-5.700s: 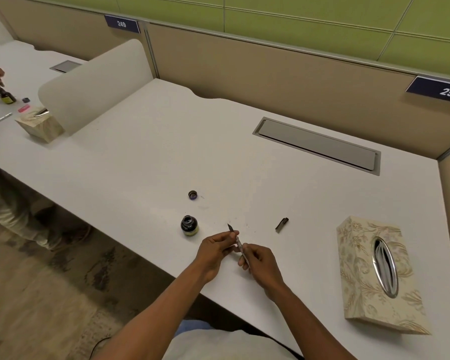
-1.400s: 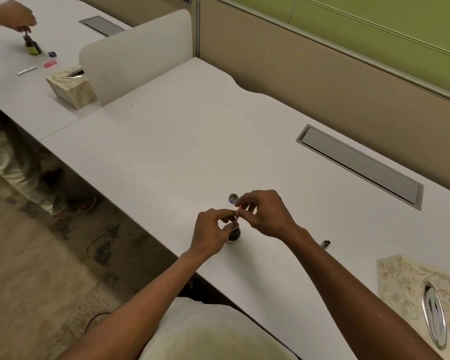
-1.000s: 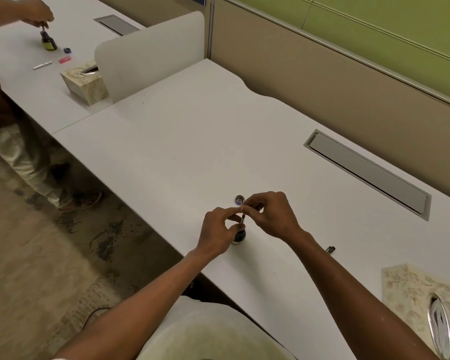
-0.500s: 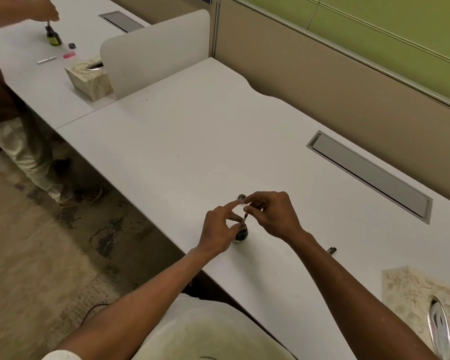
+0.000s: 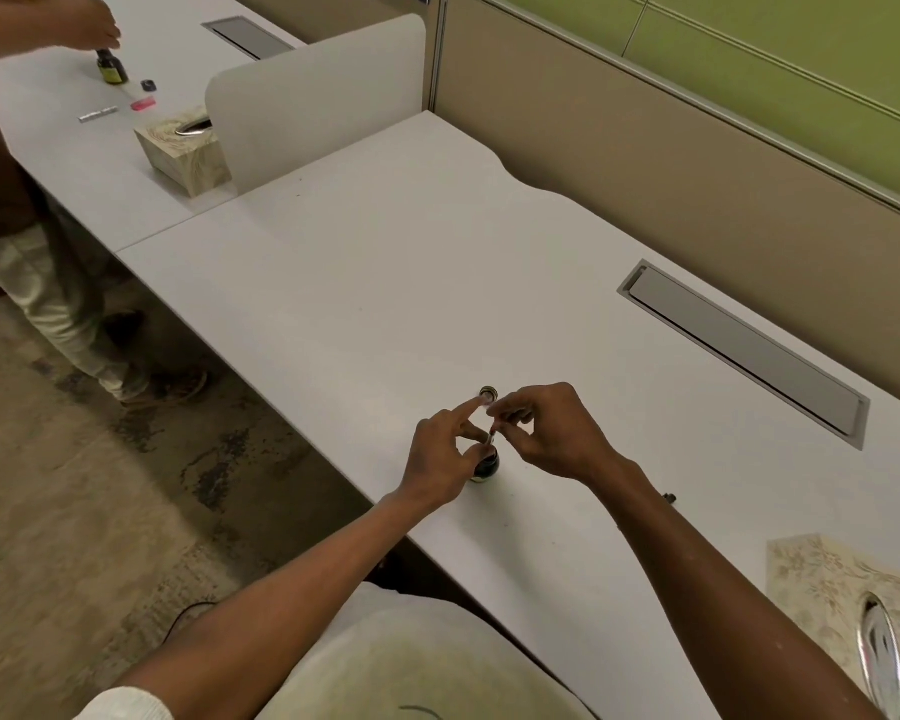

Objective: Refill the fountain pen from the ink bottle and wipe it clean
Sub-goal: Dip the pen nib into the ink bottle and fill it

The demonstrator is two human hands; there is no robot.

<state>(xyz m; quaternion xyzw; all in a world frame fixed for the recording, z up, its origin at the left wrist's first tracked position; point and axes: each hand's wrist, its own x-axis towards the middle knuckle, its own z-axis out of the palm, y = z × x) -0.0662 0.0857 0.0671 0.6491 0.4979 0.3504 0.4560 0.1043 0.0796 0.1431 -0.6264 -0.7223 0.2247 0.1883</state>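
Note:
A small dark ink bottle (image 5: pixel 486 467) stands open near the front edge of the white desk (image 5: pixel 385 283). The thin fountain pen (image 5: pixel 491 437) stands nib-down in its mouth. My right hand (image 5: pixel 552 433) pinches the pen's upper end with thumb and fingers. My left hand (image 5: pixel 440 454) holds the pen lower down, just above the bottle, with its index finger stretched out. The bottle's cap (image 5: pixel 488 392) lies just beyond my fingers. The nib is hidden inside the bottle.
A patterned tissue box (image 5: pixel 842 600) sits at the right front. A small dark pen part (image 5: pixel 668 497) peeks out behind my right forearm. A grey cable hatch (image 5: pixel 739 350) is set in the desk. Another person works at the neighbouring desk with a tissue box (image 5: pixel 183 153).
Since the oldest frame both hands have carried the pen left into the ink bottle. Over the last second my left index finger has straightened out; the view has shifted slightly.

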